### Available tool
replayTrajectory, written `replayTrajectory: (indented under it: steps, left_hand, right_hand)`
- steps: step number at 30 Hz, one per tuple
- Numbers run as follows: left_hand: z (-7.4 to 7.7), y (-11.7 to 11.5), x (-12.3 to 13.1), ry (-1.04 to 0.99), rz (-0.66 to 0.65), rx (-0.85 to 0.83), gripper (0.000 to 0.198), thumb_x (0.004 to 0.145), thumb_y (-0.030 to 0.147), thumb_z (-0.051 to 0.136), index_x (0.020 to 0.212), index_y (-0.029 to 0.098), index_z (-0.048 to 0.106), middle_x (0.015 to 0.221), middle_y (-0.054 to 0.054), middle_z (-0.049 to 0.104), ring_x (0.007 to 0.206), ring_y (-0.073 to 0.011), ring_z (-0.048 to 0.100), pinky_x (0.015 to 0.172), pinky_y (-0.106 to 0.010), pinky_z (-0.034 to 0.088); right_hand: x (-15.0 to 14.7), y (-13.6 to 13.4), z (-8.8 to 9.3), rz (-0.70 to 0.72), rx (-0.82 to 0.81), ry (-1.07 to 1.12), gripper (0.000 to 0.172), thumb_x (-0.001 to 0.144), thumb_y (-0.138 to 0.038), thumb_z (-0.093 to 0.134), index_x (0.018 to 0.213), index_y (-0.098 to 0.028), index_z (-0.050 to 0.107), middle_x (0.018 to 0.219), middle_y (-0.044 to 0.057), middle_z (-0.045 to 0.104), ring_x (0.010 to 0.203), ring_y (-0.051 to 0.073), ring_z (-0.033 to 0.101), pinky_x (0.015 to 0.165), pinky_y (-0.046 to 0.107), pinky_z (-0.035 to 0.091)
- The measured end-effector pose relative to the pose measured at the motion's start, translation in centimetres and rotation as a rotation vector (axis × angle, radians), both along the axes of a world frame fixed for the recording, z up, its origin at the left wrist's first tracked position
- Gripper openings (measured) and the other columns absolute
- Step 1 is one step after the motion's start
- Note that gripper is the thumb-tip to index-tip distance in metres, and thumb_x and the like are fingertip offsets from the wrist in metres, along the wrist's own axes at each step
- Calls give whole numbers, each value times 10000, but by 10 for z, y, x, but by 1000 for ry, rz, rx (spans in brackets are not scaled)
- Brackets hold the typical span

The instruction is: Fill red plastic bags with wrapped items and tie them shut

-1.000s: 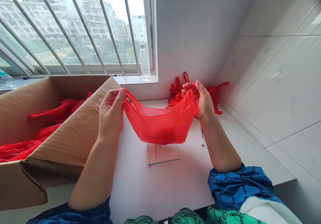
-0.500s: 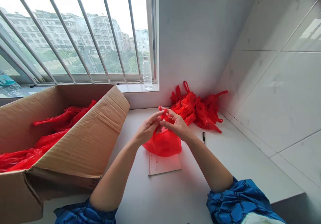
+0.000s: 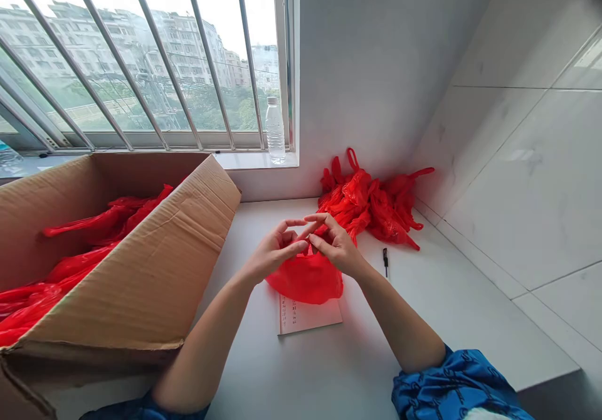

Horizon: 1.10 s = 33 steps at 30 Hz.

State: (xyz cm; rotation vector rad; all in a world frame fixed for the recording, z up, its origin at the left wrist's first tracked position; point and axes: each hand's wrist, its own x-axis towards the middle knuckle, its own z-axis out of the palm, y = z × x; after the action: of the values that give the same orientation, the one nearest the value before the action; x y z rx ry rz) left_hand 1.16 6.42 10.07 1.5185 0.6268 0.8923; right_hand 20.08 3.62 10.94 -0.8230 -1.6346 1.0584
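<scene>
Nearby lie crumpled bags point(image 3: 355, 197) and 1 pen point(image 3: 385, 262); left hand point(image 3: 271, 251) and right hand point(image 3: 339, 249) pinch a filmy, rounded bag point(image 3: 308, 280) partly hiding a flat booklet point(image 3: 313, 317).

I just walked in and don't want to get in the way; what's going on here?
A person's left hand and right hand meet at the top of a red plastic bag, though the exact grip is hidden among the fingers. The bag partly covers a printed booklet in this view. More red bags are heaped by the wall, and red plastic lies in the cardboard box at left.
</scene>
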Motion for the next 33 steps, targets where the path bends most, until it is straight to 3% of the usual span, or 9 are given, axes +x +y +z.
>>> replayTrajectory:
  steps: [3, 7, 10, 13, 18, 23, 26, 29, 33]
  left_hand:
    - [-3, -1, 1, 142, 75, 184, 418, 850, 452, 697, 1175, 205, 604, 672, 52, 472, 612, -97, 457, 576, -216, 375]
    - [-6, -5, 4, 275, 273, 336, 259, 920, 423, 598, 1015, 197, 680, 635, 40, 531, 594, -99, 479, 579, -221, 381]
    - [-5, -10, 6, 102, 202, 210, 280, 911, 406, 615, 1096, 208, 683, 925, -29, 709, 851, -164, 648, 753, -251, 496]
    - [-3, -13, 8, -88, 95, -15, 350, 899, 442, 635, 1147, 205, 705, 1169, -85, 708, 1063, -232, 656, 897, -304, 515]
    - [-14, 6, 1, -213, 369, -121, 382, 803, 483, 745, 1035, 180, 761, 1054, -96, 746, 960, -220, 683, 871, -308, 522]
    - [-46, 36, -21, -239, 704, -57, 477, 717, 534, 785, 977, 136, 753, 1046, -119, 737, 1023, -232, 665, 1002, -368, 476]
    - [-66, 34, -34, -140, 677, -23, 611, 770, 576, 721, 1191, 138, 659, 1011, -116, 739, 986, -234, 684, 998, -414, 483]
    - [-78, 24, -44, 52, 616, -13, 764, 858, 626, 595, 1449, 175, 420, 1087, -124, 727, 1052, -257, 679, 1013, -466, 466]
    - [-73, 16, -35, 391, 526, 114, 620, 945, 658, 374, 1321, 207, 572, 1347, -132, 605, 1281, -287, 545, 1100, -469, 383]
  right_hand:
    - [2, -4, 1, -165, 215, -167, 214, 917, -330, 604, 1115, -252, 581, 1141, 60, 622, 903, 157, 639, 798, 317, 549]
    - [5, -7, -6, -309, 490, -396, 86, 929, -312, 623, 947, -245, 675, 1071, 62, 619, 1006, 193, 636, 812, 321, 552]
    - [6, -9, -10, -324, 655, -408, 104, 940, -284, 632, 982, -257, 724, 997, 46, 681, 925, 179, 656, 788, 325, 556]
    - [9, -12, -9, -412, 777, -423, 139, 941, -266, 643, 1037, -275, 743, 999, 34, 741, 890, 171, 679, 788, 334, 560]
    - [20, -31, -6, -520, 1004, -513, 120, 904, -233, 699, 992, -291, 757, 965, -12, 789, 831, 156, 727, 921, 375, 553]
    - [48, -56, -37, -395, 746, -534, 107, 916, -230, 685, 956, -288, 765, 918, -17, 790, 792, 149, 733, 1048, 454, 481]
    - [71, -61, -61, -291, 400, -437, 217, 994, -317, 552, 1033, -270, 760, 1007, 34, 777, 927, 189, 731, 1010, 453, 517]
    - [87, -58, -73, -342, 166, -421, 376, 1029, -400, 426, 1302, -253, 639, 1286, 95, 668, 1163, 233, 653, 994, 432, 539]
    - [78, -45, -72, -252, 162, -696, 784, 891, -525, 635, 1557, -271, 310, 1612, 113, 308, 1467, 306, 336, 1159, 506, 381]
